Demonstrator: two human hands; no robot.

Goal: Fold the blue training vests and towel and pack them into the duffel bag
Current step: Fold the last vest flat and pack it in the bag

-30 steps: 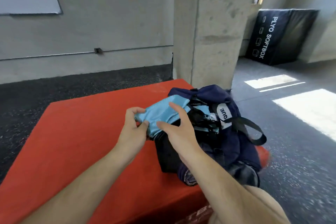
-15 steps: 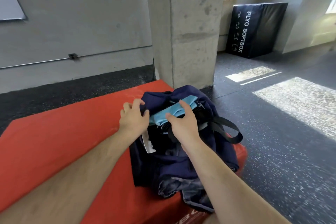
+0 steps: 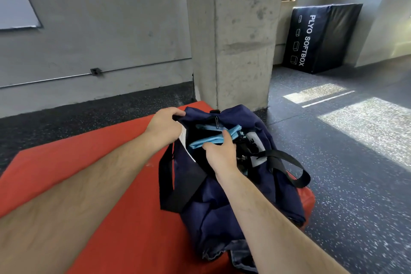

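- red plyo box (image 3: 89, 173): the navy duffel bag (image 3: 222, 211) sits at its 3 o'clock edge, and the bag's near end sags past the corner. a hard downward shove into the bag could slide it off toward the floor.
- left hand (image 3: 165, 125): the fingers are curled over the bag's rim at 10 o'clock of the opening and hold the mouth wide. if that grip slips, the soft fabric likely falls in over the cloth and blocks it.
- left black strap (image 3: 178, 182): it drapes down from 8 o'clock of the opening and could be dragged inside with the load.
- folded blue vest (image 3: 209, 141): it lies across the middle of the opening, only partly in, with its far end poking up at 2 o'clock. a second blue fold lies just beyond it at 12 o'clock. the zipper pull (image 3: 216, 121) hangs over that spot and could snag a layer.
- right hand (image 3: 219, 154): at 6 o'clock of the opening, the thumb and curled fingers pinch the vest's near edge. with only one edge held, the folds may fan open when it is pushed deeper.
- right strap loop (image 3: 289, 169): it hangs at the bag's 3 o'clock over the box edge, where its weight could help pull the bag over.
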